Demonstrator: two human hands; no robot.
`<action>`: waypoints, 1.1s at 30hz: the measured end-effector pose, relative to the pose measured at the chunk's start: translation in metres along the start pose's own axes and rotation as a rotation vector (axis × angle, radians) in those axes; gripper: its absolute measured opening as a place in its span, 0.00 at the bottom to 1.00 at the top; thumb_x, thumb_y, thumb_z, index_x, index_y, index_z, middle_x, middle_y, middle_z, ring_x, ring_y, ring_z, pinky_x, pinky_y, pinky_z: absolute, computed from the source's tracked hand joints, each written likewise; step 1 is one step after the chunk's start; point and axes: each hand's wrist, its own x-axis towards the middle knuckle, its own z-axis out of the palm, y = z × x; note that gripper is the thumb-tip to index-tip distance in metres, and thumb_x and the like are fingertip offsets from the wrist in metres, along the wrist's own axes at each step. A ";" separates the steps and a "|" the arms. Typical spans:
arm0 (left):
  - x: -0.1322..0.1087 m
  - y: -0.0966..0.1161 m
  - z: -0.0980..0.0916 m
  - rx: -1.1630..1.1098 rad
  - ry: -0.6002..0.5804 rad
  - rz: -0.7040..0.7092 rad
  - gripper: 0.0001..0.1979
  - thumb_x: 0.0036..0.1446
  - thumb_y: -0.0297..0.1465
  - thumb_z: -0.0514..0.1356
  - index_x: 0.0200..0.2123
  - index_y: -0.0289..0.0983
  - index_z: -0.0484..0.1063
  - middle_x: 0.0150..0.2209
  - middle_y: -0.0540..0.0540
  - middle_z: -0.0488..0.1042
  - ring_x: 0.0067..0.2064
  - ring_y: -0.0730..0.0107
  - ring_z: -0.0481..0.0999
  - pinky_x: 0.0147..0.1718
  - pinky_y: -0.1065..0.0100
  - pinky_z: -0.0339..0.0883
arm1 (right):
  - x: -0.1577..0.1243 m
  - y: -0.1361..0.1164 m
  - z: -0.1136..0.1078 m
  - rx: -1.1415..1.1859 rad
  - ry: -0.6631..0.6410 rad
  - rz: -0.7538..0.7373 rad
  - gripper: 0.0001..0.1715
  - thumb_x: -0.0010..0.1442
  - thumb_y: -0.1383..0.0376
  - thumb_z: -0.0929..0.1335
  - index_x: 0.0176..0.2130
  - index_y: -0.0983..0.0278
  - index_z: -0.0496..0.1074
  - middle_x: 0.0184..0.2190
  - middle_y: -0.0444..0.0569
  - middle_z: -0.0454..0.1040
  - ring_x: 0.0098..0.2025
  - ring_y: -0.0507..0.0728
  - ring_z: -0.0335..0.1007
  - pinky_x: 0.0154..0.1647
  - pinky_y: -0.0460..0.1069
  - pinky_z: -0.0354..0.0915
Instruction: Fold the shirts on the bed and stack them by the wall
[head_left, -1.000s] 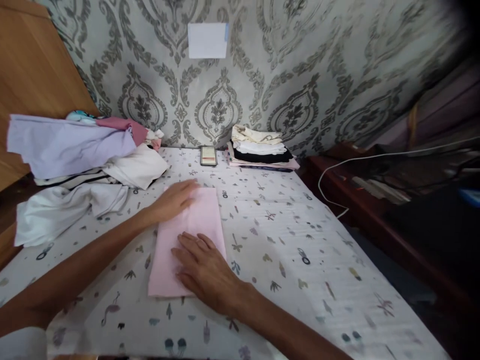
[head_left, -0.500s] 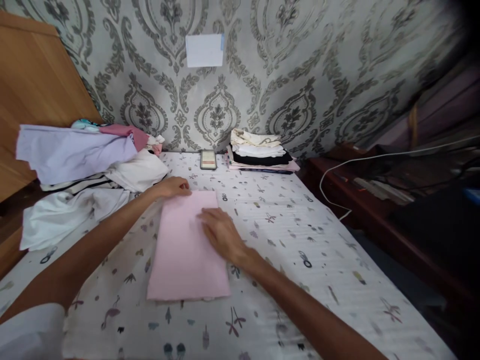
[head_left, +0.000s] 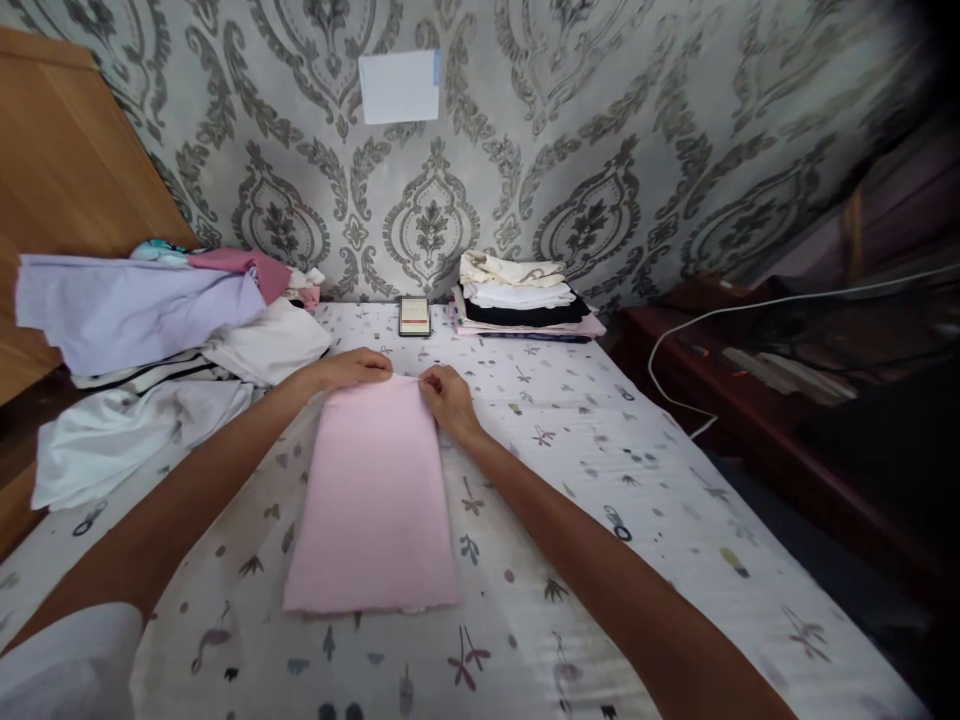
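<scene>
A pink cloth (head_left: 375, 500), folded into a long rectangle, lies flat on the patterned bed sheet (head_left: 540, 590) in front of me. My left hand (head_left: 354, 368) is closed at the cloth's far edge, near its left corner. At the far right corner, my right hand (head_left: 450, 398) pinches the cloth between thumb and fingers. The far edge looks slightly raised between the two hands. What kind of garment or linen the pink cloth is, I cannot tell.
Loose clothes (head_left: 150, 310) are heaped at the left beside a wooden board (head_left: 75, 150). A folded clothes stack (head_left: 521, 295) stands by the wall, with a small framed card (head_left: 415, 317) left of it. A white cable (head_left: 750, 305) crosses the dark red furniture (head_left: 675, 350) at right.
My right hand has moved from the middle of the pink cloth up to its far right corner and taken hold there. My left hand has shifted slightly right along the far edge.
</scene>
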 end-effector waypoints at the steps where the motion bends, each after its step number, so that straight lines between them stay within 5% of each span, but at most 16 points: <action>1: 0.000 0.001 0.000 -0.013 0.000 -0.006 0.22 0.57 0.50 0.51 0.36 0.38 0.73 0.27 0.49 0.70 0.26 0.70 0.64 0.27 0.69 0.59 | -0.002 0.001 0.001 0.053 0.043 -0.022 0.10 0.62 0.66 0.63 0.38 0.63 0.73 0.36 0.47 0.70 0.38 0.54 0.67 0.42 0.49 0.64; 8: 0.011 0.002 0.011 0.158 0.080 -0.067 0.11 0.56 0.37 0.55 0.34 0.37 0.74 0.34 0.46 0.76 0.39 0.62 0.73 0.41 0.65 0.66 | 0.008 0.007 0.003 0.054 0.038 0.057 0.12 0.58 0.69 0.64 0.37 0.63 0.77 0.32 0.47 0.72 0.36 0.56 0.67 0.43 0.51 0.64; 13: -0.011 0.021 0.032 0.315 0.349 0.023 0.21 0.66 0.34 0.47 0.58 0.37 0.68 0.58 0.38 0.71 0.61 0.54 0.66 0.61 0.54 0.55 | -0.005 0.001 -0.001 0.071 0.113 0.000 0.24 0.61 0.73 0.59 0.53 0.65 0.73 0.44 0.54 0.75 0.46 0.58 0.70 0.53 0.54 0.65; 15: -0.018 0.028 0.046 0.382 0.326 0.166 0.23 0.70 0.36 0.44 0.63 0.39 0.63 0.65 0.40 0.66 0.66 0.58 0.62 0.65 0.54 0.50 | -0.026 -0.011 -0.003 0.021 0.109 -0.093 0.27 0.63 0.71 0.58 0.60 0.66 0.67 0.54 0.59 0.72 0.56 0.61 0.67 0.59 0.57 0.62; 18: -0.018 0.031 0.067 0.469 0.092 0.267 0.26 0.70 0.39 0.47 0.68 0.41 0.57 0.71 0.41 0.57 0.71 0.59 0.54 0.69 0.53 0.39 | -0.070 -0.034 0.000 -0.133 -0.044 -0.253 0.32 0.68 0.64 0.60 0.68 0.70 0.56 0.69 0.64 0.57 0.71 0.66 0.47 0.69 0.65 0.49; 21: -0.010 0.026 0.076 0.496 -0.035 0.224 0.29 0.71 0.42 0.45 0.71 0.43 0.49 0.74 0.45 0.47 0.74 0.62 0.43 0.69 0.53 0.32 | -0.118 -0.049 0.004 -0.239 -0.352 -0.443 0.41 0.69 0.52 0.62 0.70 0.71 0.50 0.73 0.65 0.44 0.75 0.66 0.33 0.72 0.66 0.39; 24: 0.001 0.022 0.071 0.476 -0.071 0.182 0.30 0.72 0.45 0.38 0.73 0.43 0.44 0.75 0.46 0.41 0.75 0.64 0.39 0.69 0.54 0.29 | -0.158 -0.053 0.001 -0.262 -0.579 -0.579 0.45 0.69 0.45 0.59 0.71 0.71 0.49 0.73 0.65 0.44 0.76 0.64 0.31 0.74 0.65 0.35; 28: 0.018 0.020 0.062 0.445 -0.080 0.165 0.31 0.71 0.47 0.37 0.73 0.44 0.44 0.75 0.46 0.41 0.75 0.62 0.38 0.69 0.52 0.27 | -0.193 -0.057 -0.019 -0.175 -0.678 -0.682 0.43 0.70 0.45 0.58 0.71 0.69 0.51 0.73 0.62 0.47 0.76 0.61 0.31 0.74 0.62 0.33; 33: 0.028 0.020 0.054 0.225 0.181 0.159 0.30 0.70 0.45 0.41 0.69 0.39 0.56 0.72 0.42 0.54 0.72 0.60 0.51 0.68 0.56 0.41 | -0.215 -0.063 -0.049 0.107 -0.716 -0.739 0.27 0.73 0.54 0.60 0.63 0.65 0.65 0.65 0.57 0.66 0.71 0.55 0.53 0.72 0.54 0.49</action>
